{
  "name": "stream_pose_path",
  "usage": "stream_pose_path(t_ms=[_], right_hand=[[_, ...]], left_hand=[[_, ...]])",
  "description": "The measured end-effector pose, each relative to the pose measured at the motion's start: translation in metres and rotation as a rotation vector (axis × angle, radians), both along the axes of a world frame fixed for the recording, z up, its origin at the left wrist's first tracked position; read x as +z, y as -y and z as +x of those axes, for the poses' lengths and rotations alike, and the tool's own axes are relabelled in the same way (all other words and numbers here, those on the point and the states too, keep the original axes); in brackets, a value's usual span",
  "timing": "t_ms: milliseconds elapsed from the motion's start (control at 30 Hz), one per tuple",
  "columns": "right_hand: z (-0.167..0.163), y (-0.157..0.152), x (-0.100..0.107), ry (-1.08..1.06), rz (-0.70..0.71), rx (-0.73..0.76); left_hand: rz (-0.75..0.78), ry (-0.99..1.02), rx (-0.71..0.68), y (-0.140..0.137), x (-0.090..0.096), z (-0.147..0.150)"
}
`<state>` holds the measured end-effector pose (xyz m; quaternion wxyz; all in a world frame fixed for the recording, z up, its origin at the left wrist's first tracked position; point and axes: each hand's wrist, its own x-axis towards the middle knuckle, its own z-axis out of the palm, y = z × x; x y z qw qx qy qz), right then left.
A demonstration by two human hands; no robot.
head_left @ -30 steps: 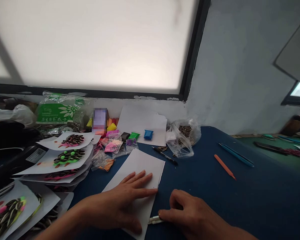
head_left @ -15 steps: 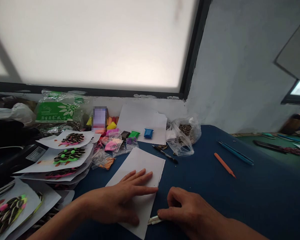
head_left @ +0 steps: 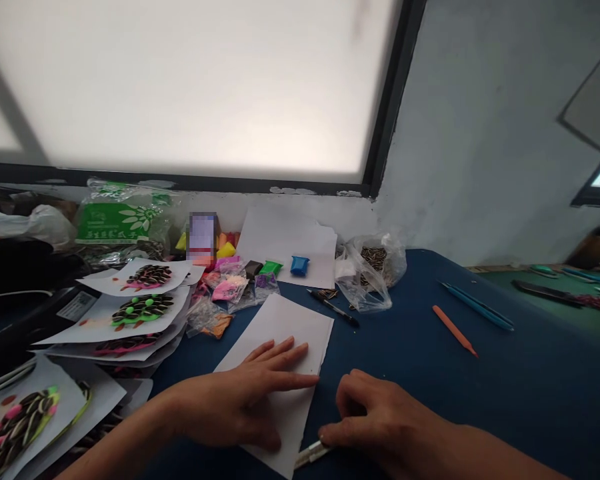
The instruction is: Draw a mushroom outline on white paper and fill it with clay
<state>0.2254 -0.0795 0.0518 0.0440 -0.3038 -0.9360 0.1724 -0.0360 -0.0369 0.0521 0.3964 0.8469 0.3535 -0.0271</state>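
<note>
My left hand [head_left: 240,400] lies flat, fingers spread, on a blank white sheet of paper [head_left: 285,323] on the dark blue table [head_left: 430,393]. My right hand [head_left: 385,420] rests just right of the sheet's edge, fingertips pinching a small white pen-like stick [head_left: 311,455] that lies against the paper's lower right edge.
Sheets with seed-and-clay pictures [head_left: 143,308] are stacked at the left. Coloured clay packets [head_left: 260,273], a black pen [head_left: 333,308], a plastic bag of seeds [head_left: 370,267], an orange tool [head_left: 455,331] and blue tools [head_left: 477,307] lie farther back. A green seed bag [head_left: 123,220] leans under the window.
The white stick under my right fingertips has shifted slightly down and tilted. The view has moved a little; both hands stay in about the same place.
</note>
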Motion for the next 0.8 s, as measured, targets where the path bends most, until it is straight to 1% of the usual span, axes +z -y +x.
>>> stream_pose_path(t_ms=[100, 267, 367, 433, 533, 600, 667, 700, 767, 800], right_hand=[[-0.002, 0.0, 0.001, -0.006, 0.005, -0.017], [-0.005, 0.009, 0.004, -0.009, 0.003, 0.003], [0.002, 0.014, 0.005, -0.034, -0.002, -0.055], [0.011, 0.012, 0.001, -0.05, 0.003, -0.112], [0.032, -0.001, -0.011, -0.122, 0.157, -0.301], [0.049, -0.011, -0.021, -0.097, 0.303, -0.421], [0.068, -0.02, -0.031, -0.043, 0.432, -0.503], [0.076, -0.024, -0.035, -0.007, 0.469, -0.54], [0.093, -0.029, -0.043, 0.072, 0.503, -0.591], [0.1, -0.031, -0.046, 0.108, 0.51, -0.616]], left_hand=[[0.001, -0.011, 0.004, 0.0, -0.001, 0.0], [-0.015, 0.017, 0.016, 0.0, -0.001, 0.0], [-0.016, 0.021, 0.024, 0.001, -0.001, -0.001], [-0.004, 0.035, 0.044, 0.003, -0.003, -0.002], [0.022, 0.09, 0.076, 0.007, -0.011, -0.005], [0.047, 0.145, 0.093, 0.008, -0.02, -0.007], [0.175, 0.237, 0.148, 0.005, -0.032, -0.009], [0.269, 0.293, 0.19, 0.003, -0.039, -0.01], [0.425, 0.308, 0.309, -0.004, -0.05, -0.016], [0.506, 0.267, 0.398, -0.008, -0.054, -0.02]])
